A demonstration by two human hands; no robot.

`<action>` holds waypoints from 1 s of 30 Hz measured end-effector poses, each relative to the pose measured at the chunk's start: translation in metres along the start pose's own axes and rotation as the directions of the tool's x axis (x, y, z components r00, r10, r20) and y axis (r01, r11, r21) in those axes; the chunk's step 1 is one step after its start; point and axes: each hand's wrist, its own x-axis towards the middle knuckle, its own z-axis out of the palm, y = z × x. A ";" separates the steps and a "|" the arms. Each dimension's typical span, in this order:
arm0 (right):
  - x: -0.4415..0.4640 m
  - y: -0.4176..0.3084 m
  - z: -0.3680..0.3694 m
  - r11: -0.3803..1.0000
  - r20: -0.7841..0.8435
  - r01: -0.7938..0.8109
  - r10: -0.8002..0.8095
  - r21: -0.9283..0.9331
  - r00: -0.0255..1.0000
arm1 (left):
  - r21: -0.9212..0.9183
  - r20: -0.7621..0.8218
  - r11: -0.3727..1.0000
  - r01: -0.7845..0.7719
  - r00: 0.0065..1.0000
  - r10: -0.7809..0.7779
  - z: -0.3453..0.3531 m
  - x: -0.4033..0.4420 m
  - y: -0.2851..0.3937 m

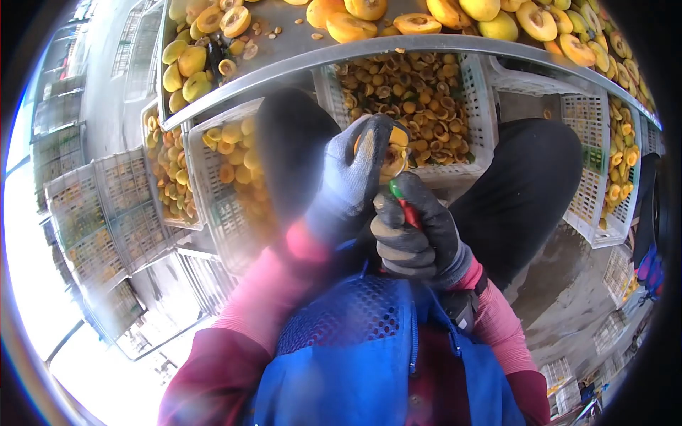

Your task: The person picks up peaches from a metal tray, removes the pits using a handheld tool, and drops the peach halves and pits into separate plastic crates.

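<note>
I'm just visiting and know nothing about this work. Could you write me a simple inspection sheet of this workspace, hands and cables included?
Surface: metal table with a raised rim, bearing whole and cut yellow fruit.
Job's things: fruit piece in hand; tool with a red and green handle, its working end hard to make out.
Clutter: small loose bits and a dark object on the tabletop.
Hands: gloved left hand grips the fruit piece; gloved right hand grips the tool.
Cables: nothing seen.
Surroundings: crate of cut pieces between the knees; more crates either side.
</note>
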 end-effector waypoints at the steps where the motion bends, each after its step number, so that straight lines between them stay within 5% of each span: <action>1: 0.002 0.000 -0.001 0.999 0.038 -0.001 0.000 0.048 0.999 | 0.044 -0.011 0.998 -0.041 0.999 0.042 0.001 0.000 0.003; 2: 0.003 0.001 -0.001 0.995 0.076 -0.003 -0.004 0.098 0.997 | 0.090 -0.020 0.995 -0.050 0.998 0.052 0.002 -0.002 0.011; 3: 0.004 0.002 -0.002 0.989 0.114 -0.006 -0.011 0.149 0.993 | -0.254 0.066 0.937 0.242 0.970 -0.232 0.001 0.001 0.011; 4: 0.006 0.002 -0.004 0.988 0.137 -0.005 -0.017 0.155 0.990 | -0.540 0.146 0.685 0.489 0.856 -0.496 0.000 0.004 0.012; 6: 0.010 0.001 -0.008 0.985 0.184 -0.004 -0.028 0.170 0.983 | -0.497 0.026 0.762 0.416 0.885 -0.466 0.004 0.004 0.016; 8: 0.018 -0.004 -0.024 0.991 0.370 -0.050 0.001 0.124 0.929 | -0.114 -0.136 0.989 0.092 0.985 -0.108 0.006 -0.004 0.006; 10: 0.015 -0.010 -0.024 0.993 0.445 -0.019 -0.033 0.113 0.895 | 0.263 -0.259 0.955 -0.135 0.944 0.204 0.006 -0.010 -0.015; 12: 0.009 -0.021 -0.020 0.995 0.408 -0.006 -0.036 0.099 0.912 | 0.404 -0.032 0.885 -0.230 0.964 0.265 -0.020 -0.026 -0.033; 13: 0.013 -0.023 -0.027 0.984 0.309 -0.003 -0.053 0.178 0.950 | -0.130 -0.262 0.981 0.148 0.949 -0.177 -0.027 -0.013 -0.020; 14: 0.016 -0.024 -0.039 0.966 0.204 0.008 -0.062 0.258 0.977 | -0.659 -0.207 0.653 0.374 0.744 -0.635 -0.032 -0.002 -0.007; 17: 0.017 -0.030 -0.070 0.942 0.009 0.018 -0.022 0.336 1.000 | -0.333 -0.491 0.930 0.157 0.813 -0.313 -0.095 0.000 -0.001; 18: 0.016 -0.035 -0.071 0.957 -0.006 0.019 -0.018 0.291 1.000 | 0.217 -0.416 0.964 0.153 0.908 -0.051 -0.140 0.004 -0.011; 19: 0.016 -0.037 -0.069 0.968 -0.025 0.023 -0.017 0.251 1.000 | 0.423 -0.417 0.886 0.190 0.909 0.005 -0.163 0.011 -0.010; 20: 0.017 -0.041 -0.063 0.978 0.005 0.010 -0.011 0.208 1.000 | 0.929 -0.323 0.228 0.290 0.938 0.124 -0.171 0.019 0.004; 21: 0.019 -0.045 -0.061 0.980 -0.036 0.042 -0.036 0.195 0.999 | 0.956 -0.282 0.129 0.264 0.948 0.147 -0.190 0.021 -0.010; 24: 0.023 -0.046 -0.062 0.977 -0.180 0.128 -0.097 0.168 0.979 | 0.682 -0.451 0.662 0.310 0.891 0.047 -0.126 0.066 0.029; 25: 0.023 -0.047 -0.061 0.978 -0.230 0.151 -0.115 0.143 0.966 | 0.610 -0.343 0.780 0.136 0.933 0.106 -0.114 0.085 0.018; 27: 0.023 -0.048 -0.061 0.976 -0.325 0.200 -0.162 0.088 0.932 | 0.831 -0.156 0.540 0.131 0.988 0.000 -0.078 0.123 0.022; 28: 0.022 -0.049 -0.058 0.971 -0.343 0.241 -0.228 -0.005 0.911 | 0.887 -0.080 0.432 0.162 0.976 -0.202 -0.061 0.143 0.026; 30: 0.018 -0.046 -0.050 0.932 -0.363 0.313 -0.360 -0.185 0.859 | 0.938 0.010 0.341 0.064 0.977 -0.212 -0.044 0.171 -0.001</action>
